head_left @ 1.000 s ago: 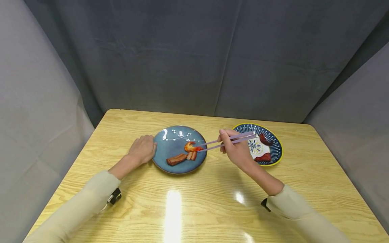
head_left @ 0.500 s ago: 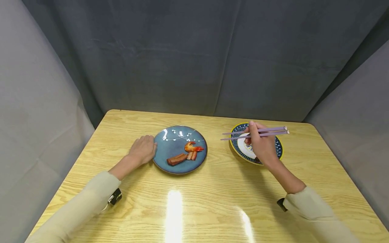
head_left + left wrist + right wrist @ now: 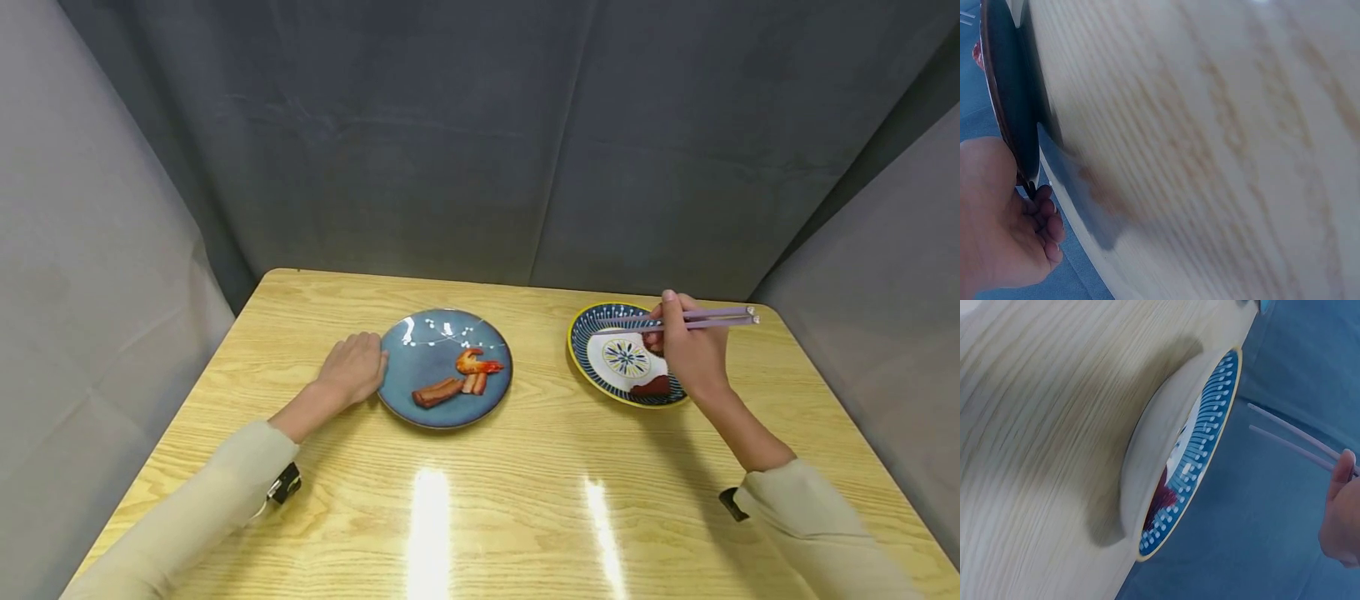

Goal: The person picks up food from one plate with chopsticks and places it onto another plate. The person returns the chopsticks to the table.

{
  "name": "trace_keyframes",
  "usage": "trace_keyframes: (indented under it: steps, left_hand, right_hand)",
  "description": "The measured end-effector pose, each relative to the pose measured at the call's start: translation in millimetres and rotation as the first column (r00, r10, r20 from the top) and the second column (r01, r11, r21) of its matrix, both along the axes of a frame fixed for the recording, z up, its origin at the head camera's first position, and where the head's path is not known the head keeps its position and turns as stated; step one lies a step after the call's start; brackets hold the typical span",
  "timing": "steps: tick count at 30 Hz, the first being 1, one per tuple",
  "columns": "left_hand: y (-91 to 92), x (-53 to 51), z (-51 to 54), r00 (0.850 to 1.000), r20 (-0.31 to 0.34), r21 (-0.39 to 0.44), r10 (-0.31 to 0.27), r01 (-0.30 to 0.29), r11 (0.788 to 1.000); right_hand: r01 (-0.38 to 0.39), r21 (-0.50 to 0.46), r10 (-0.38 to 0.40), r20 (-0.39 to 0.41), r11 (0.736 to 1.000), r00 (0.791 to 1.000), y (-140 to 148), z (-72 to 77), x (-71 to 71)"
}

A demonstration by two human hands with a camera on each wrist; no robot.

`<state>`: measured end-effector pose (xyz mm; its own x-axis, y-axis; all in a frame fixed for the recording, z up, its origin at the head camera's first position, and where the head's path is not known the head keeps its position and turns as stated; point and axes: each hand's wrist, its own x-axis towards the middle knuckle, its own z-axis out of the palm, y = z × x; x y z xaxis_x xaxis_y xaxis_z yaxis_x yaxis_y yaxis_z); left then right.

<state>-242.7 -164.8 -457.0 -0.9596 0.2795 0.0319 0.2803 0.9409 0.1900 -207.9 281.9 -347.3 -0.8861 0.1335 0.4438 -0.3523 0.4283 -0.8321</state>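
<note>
My left hand (image 3: 351, 369) grips the left edge of the blue plate (image 3: 420, 354); the left wrist view shows its curled fingers (image 3: 1052, 228) at the rim. On that plate lie a shrimp (image 3: 472, 364), a long brown meat piece (image 3: 437, 392) and a small striped piece (image 3: 474, 384). My right hand (image 3: 693, 354) holds two purple chopsticks (image 3: 712, 318) above the right side of the patterned dish (image 3: 592, 367). Their tips are apart with nothing between them. Dark red meat (image 3: 651, 387) lies in the dish, and another piece (image 3: 654, 342) is partly hidden by the hand.
Both dishes stand on a wooden table (image 3: 517, 483), with a gap between them. A dark grey curtain (image 3: 450, 150) hangs behind the table's far edge, and pale cloth (image 3: 97, 250) hangs at the left and right sides.
My right hand has moved right with the chopsticks, from the shrimp on the blue plate to above the patterned dish. The shrimp stays on the plate, and my left hand keeps its place.
</note>
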Motion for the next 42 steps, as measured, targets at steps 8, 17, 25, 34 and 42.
trace_keyframes:
  steps: [8,17,25,34,42]
  left_hand:
    - [0.0,-0.1,-0.8,1.000,-0.001,-0.003,0.002,-0.002,1.000]
    - [0.1,0.3,2.1,1.000,-0.003,-0.006,-0.008,0.008,1.000]
    - [-0.5,0.5,3.1,1.000,-0.007,0.003,-0.002,0.002,1.000]
    - [0.1,0.0,-0.1,1.000,-0.016,0.003,-0.002,0.002,1.000]
    - [0.4,1.3,2.3,1.000,-0.013,0.002,-0.007,0.007,1.000]
  right_hand:
    - [0.101,0.058,-0.103,0.038,0.993,0.994,36,-22.4,-18.3]
    - [0.191,0.054,-0.195,0.061,0.980,0.979,54,-26.7,-18.6]
    - [0.234,0.106,-0.240,0.056,0.967,0.969,63,-30.9,-19.8]
    - [0.269,0.191,-0.286,0.072,0.944,0.955,71,-32.6,-20.8]
    - [0.280,0.196,-0.302,0.092,0.940,0.949,74,-36.4,-22.7]
